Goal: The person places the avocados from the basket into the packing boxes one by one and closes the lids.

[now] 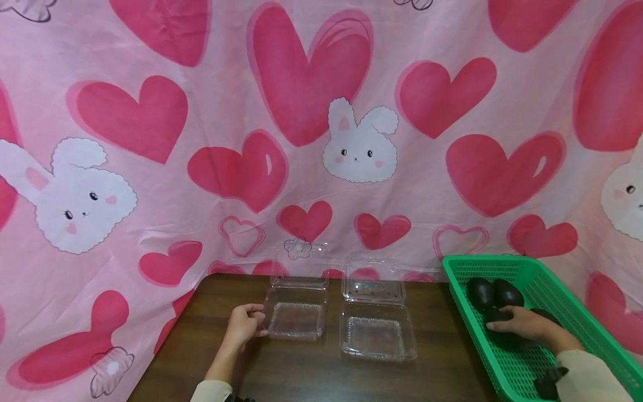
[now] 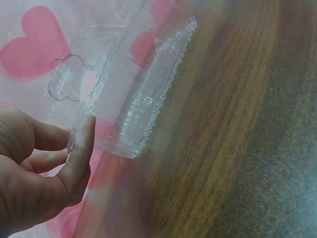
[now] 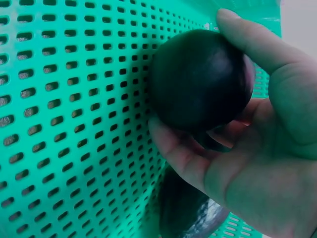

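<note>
My left hand is at the left side of a clear plastic clamshell box. In the left wrist view its thumb and fingers pinch the rim of that box, whose lid stands raised behind. My right hand reaches into a green basket. There its thumb and fingers curl round a dark, smooth, rounded eggplant, close to the perforated basket wall. Beside it in the basket lie other eggplants, one showing below the hand in the right wrist view.
A second open clear clamshell box stands right of the first on the brown wooden table. The basket stands at the table's right side. A pink cloth with hearts and rabbits hangs right behind the table.
</note>
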Motion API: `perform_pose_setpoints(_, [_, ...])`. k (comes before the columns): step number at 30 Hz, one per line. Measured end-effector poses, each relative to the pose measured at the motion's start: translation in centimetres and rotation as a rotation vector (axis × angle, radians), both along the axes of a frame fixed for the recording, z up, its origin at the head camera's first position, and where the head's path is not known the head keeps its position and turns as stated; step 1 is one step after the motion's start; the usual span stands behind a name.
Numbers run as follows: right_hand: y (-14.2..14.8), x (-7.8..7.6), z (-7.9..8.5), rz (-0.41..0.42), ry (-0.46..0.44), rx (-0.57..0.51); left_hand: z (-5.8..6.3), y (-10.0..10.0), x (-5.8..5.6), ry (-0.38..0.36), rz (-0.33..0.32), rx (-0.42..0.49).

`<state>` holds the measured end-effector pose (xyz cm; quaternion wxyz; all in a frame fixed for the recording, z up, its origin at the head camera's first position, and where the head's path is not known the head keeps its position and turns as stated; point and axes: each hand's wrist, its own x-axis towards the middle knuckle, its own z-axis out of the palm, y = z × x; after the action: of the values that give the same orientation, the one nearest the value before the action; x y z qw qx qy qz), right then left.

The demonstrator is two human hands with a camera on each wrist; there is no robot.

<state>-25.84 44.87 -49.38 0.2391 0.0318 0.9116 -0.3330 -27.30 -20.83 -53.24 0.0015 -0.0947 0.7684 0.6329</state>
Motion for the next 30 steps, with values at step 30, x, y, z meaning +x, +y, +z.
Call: perform_pose_setpoints(30, [0.93,0.33,0.4,-0.094,-0.051,-0.189,-0.08,-0.16,0.06,-0.016,-0.002,0.053])
